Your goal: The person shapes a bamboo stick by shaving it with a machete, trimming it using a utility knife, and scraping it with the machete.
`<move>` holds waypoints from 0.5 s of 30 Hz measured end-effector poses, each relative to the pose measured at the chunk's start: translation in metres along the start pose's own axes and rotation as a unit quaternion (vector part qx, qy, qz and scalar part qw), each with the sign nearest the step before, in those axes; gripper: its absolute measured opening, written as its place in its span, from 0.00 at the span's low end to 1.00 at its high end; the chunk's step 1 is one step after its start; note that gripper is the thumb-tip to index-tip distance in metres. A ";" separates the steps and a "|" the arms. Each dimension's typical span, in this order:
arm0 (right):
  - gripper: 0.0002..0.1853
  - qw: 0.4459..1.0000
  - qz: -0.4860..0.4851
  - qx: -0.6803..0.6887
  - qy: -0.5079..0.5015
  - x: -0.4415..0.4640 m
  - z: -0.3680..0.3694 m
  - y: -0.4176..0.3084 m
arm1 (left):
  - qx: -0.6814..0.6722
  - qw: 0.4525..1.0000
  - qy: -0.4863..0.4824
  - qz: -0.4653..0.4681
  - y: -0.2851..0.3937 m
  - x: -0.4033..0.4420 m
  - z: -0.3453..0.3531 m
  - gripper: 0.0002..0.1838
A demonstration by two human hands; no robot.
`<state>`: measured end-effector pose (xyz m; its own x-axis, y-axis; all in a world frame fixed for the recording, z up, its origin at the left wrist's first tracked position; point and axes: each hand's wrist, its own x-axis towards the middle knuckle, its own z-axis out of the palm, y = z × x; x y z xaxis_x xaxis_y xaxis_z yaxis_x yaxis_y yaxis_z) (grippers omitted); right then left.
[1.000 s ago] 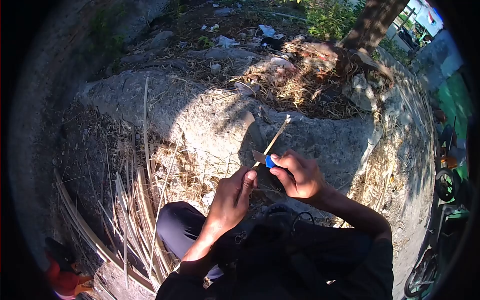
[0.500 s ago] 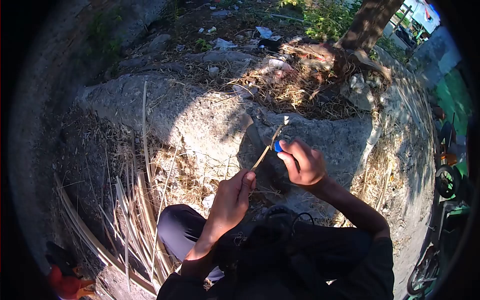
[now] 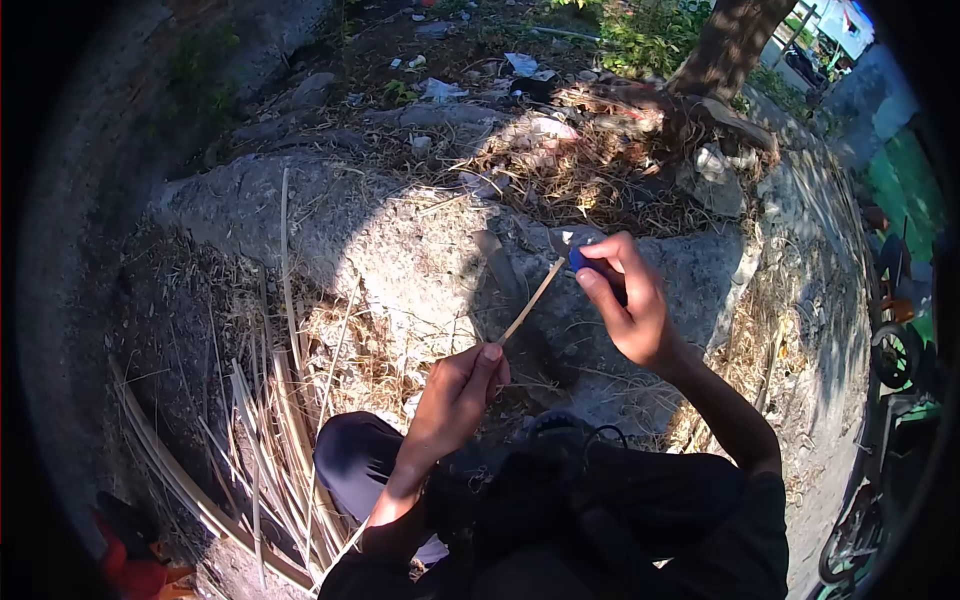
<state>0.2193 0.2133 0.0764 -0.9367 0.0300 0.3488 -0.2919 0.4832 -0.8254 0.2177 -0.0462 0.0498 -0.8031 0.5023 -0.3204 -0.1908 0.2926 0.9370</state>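
A thin pale strip (image 3: 533, 300) slants up and to the right from my left hand (image 3: 453, 398), whose thumb and fingers are closed on its lower end. Near the strip's upper tip, my right hand (image 3: 632, 300) is closed on a blue-handled knife (image 3: 577, 259). Its blade points up and left, just above the strip; whether the two touch is hard to tell. The lower end of the strip is hidden in my left fingers.
Long pale strips (image 3: 268, 455) lie in a bundle at the lower left, beside my knee. A rough stone ledge (image 3: 410, 240) runs across in front. Behind it are dry litter (image 3: 590, 185) and a tree trunk (image 3: 728, 50). A wheel (image 3: 893, 356) shows at the right.
My right hand has moved the knife up and right along the strip to its tip. My left hand has stayed almost in place, holding the lower end.
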 end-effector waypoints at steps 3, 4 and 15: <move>0.14 0.995 -0.051 -0.072 -0.046 -0.019 0.014 -0.004 | -0.005 1.000 -0.003 0.009 0.002 -0.004 -0.002 0.24; 0.14 0.994 -0.044 -0.082 -0.064 -0.024 0.018 -0.007 | 0.015 0.999 0.026 0.034 0.003 -0.004 -0.002 0.23; 0.13 0.979 -0.159 -0.117 -0.045 -0.037 0.041 -0.006 | 0.118 0.985 0.084 0.091 0.012 -0.007 0.002 0.18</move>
<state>0.2477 0.1732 0.0505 -0.8217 -0.2267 0.5228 -0.5295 0.6428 -0.5535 0.2227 -0.0444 0.0628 -0.8979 0.4276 -0.1043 0.0854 0.4017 0.9118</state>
